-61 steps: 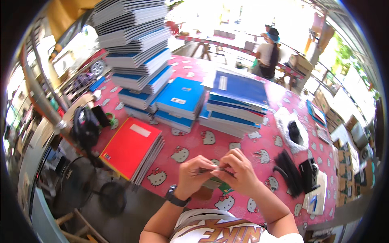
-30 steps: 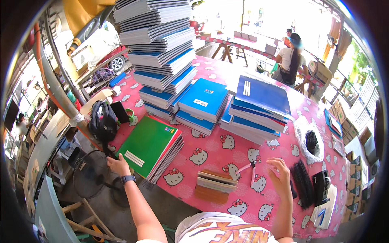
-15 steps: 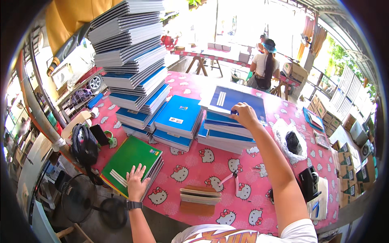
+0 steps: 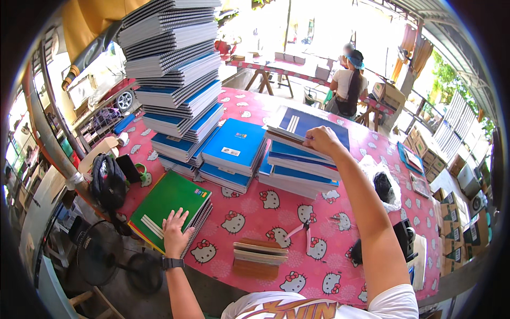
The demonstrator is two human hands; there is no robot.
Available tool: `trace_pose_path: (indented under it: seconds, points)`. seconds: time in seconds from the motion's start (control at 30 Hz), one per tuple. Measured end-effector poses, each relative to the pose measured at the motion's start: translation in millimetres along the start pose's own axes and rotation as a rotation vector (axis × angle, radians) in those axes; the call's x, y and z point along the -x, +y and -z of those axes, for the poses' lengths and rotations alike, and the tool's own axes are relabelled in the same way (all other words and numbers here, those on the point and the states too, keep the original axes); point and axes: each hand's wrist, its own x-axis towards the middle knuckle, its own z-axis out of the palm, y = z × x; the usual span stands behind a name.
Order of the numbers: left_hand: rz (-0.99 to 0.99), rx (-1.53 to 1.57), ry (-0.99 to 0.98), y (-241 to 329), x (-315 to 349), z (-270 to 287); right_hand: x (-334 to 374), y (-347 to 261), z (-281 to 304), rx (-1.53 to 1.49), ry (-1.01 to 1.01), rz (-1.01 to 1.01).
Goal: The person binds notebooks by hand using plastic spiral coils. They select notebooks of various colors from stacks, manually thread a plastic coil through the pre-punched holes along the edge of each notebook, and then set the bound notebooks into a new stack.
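Note:
My left hand (image 4: 175, 229) lies with fingers spread on a green spiral notebook (image 4: 171, 204), the top of a small pile at the near left. Stretched out to the far right, my right hand (image 4: 323, 142) has its fingers curled at the near edge of a dark blue spiral notebook (image 4: 305, 126). That notebook tops a pile of blue notebooks (image 4: 300, 173); the fingertips are partly hidden. Between the hands sits a pile topped by a bright blue notebook (image 4: 234, 142). Behind it at left rises a tall, leaning stack of spiral notebooks (image 4: 175, 80).
Pink patterned cloth (image 4: 249, 212) covers the table. Near its front lie pink-handled cutters (image 4: 306, 234) and brown boards (image 4: 259, 259). A plastic bag (image 4: 383, 183) and a black device (image 4: 405, 239) are at right, a black bag (image 4: 109, 181) at left. Two people (image 4: 348, 85) sit beyond the table.
My right hand's fingers have curled in more at the dark blue notebook's near edge, and a brown layer now shows below it. My left hand stays on the green notebook. The view has shifted slightly.

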Motion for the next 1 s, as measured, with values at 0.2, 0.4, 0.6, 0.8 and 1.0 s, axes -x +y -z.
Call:
trace_pose_path:
  seconds: [0.2, 0.4, 0.6, 0.8, 1.0]
  points:
    - [-0.016, 0.101, 0.077, 9.0, -1.5, -9.4, 15.1, 11.7, 10.6, 0.072, 0.282, -0.017]
    - [0.098, 1.848, -0.042, 89.0, 28.8, 3.4, 150.6, -125.6, 23.8, -0.011, 0.202, 0.44]
    - [0.588, 1.737, -0.373, 75.7, 40.9, -10.4, 269.7, -175.5, -73.6, -0.384, -0.052, 0.582]
    - [0.283, 1.462, -0.006, 72.6, 51.7, -23.2, 271.1, -147.9, -71.8, -0.518, 0.324, 0.075]
    - [-0.073, 1.357, -0.027, 120.0, 33.5, 25.8, 286.9, -70.4, -90.7, -1.44, -0.098, -0.368]
